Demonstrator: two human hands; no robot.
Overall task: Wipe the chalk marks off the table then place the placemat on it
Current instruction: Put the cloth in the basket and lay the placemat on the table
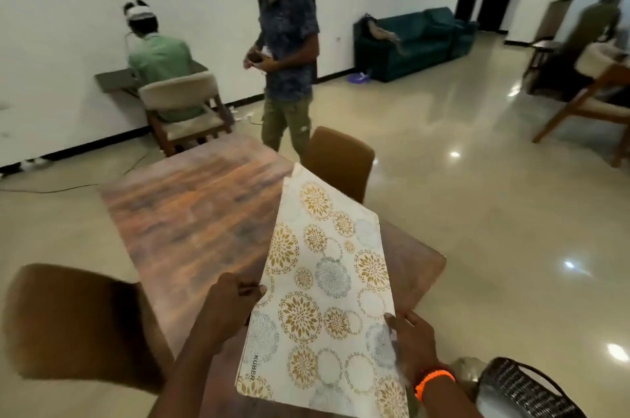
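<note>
Fingers (254, 289) of both hands grip placemat (327, 298), long axis pointing away.

Between the hands, the placemat (324, 284) looks smooth and matt, printed with gold and grey medallions. Beyond them, the wooden bench (191, 213) shows streaky, dull grain. The floor (477, 213) is glossy.

Bare forearms, orange braided wristband (434, 381) on right wrist

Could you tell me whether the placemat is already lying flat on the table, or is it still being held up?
Held up: the placemat is tilted above the table, left hand and right hand gripping its edges.
</note>
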